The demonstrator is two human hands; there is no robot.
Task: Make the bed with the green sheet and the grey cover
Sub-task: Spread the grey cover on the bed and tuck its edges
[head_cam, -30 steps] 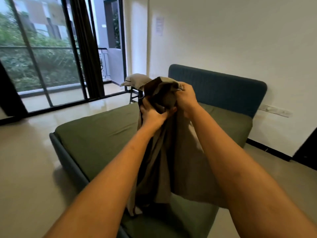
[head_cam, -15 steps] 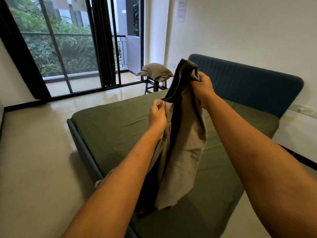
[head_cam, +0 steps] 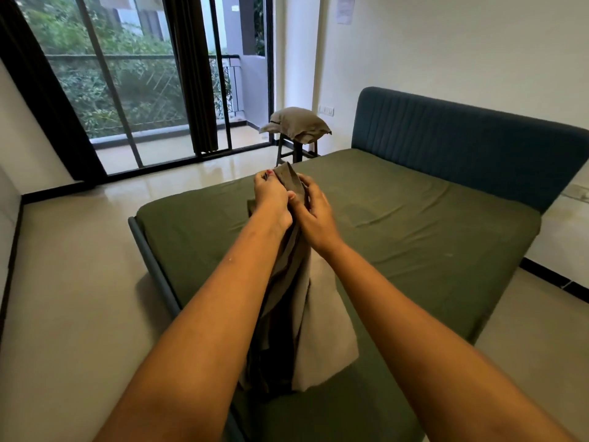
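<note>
Both hands are holding the grey cover (head_cam: 322,339) up in front of the person, over the near part of the bed (head_cam: 153,266). Left hand (head_cam: 274,199) is gripping the bunched top of the cover, fingers curled tight round the cloth, fingertips at the very top edge. Right hand (head_cam: 315,215) is sitting just beside it and touching it, fingers curled onto the same bunch a little lower. The 2 forearms are reaching out from the bottom of the view and meeting at the cloth.

The cover is hanging straight down from the hands as 1 gathered bundle, darker folds on the left side, paler grey panel on the right. Its lower end is resting on the green sheet (head_cam: 414,237) near the bed's foot end. It is not spread out.

The green sheet is lying flat across the whole mattress, with a few shallow creases showing.

Blue padded headboard (head_cam: 462,138) is standing against the white wall at the far end. A stool (head_cam: 296,153) is standing beside the far corner of the bed, carrying a grey pillow (head_cam: 296,122). Glass doors (head_cam: 134,90) with a dark curtain (head_cam: 194,74) are filling the left wall, greenery showing outside. Pale glossy floor (head_cam: 79,282) is running round the bed.
</note>
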